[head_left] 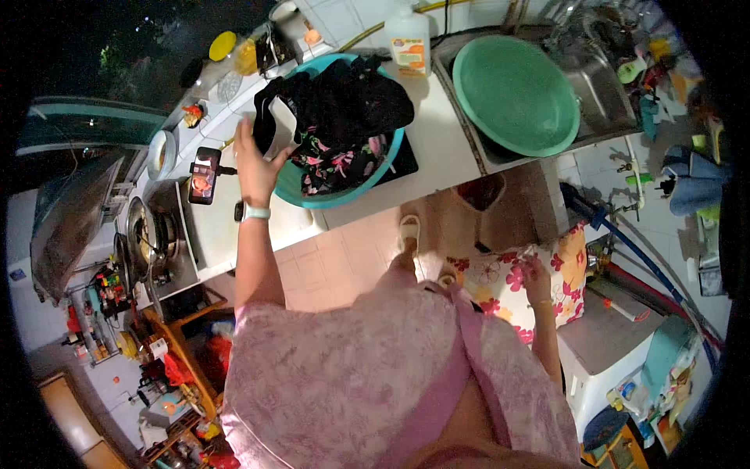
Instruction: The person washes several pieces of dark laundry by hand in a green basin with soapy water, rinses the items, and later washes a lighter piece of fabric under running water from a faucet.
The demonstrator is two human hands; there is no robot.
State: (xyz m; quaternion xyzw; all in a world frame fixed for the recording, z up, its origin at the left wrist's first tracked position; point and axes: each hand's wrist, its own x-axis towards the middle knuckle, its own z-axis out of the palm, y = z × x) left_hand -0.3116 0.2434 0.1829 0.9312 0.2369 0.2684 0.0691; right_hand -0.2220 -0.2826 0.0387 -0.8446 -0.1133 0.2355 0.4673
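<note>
My left hand [256, 164] is open, fingers stretched out and thumb apart, at the left rim of a teal basin [320, 198]. Heaped in the basin are black clothes [355, 98], with a black floral garment [340, 166] at the front. A white piece [283, 129] shows beside my thumb; I cannot tell what it is or whether I touch it. Low on the right, my right hand [536, 280] is closed at the upper edge of a white cloth with pink and orange flowers [500, 293], seemingly pinching it. The fingers there are small and blurred.
A phone [205, 176] on a holder stands left of my left hand. A green basin [516, 94] rests over the sink [605, 90], with a white bottle [409, 47] between the basins. Left is a stove with a pan [144, 227]. A white appliance [601, 340] stands right.
</note>
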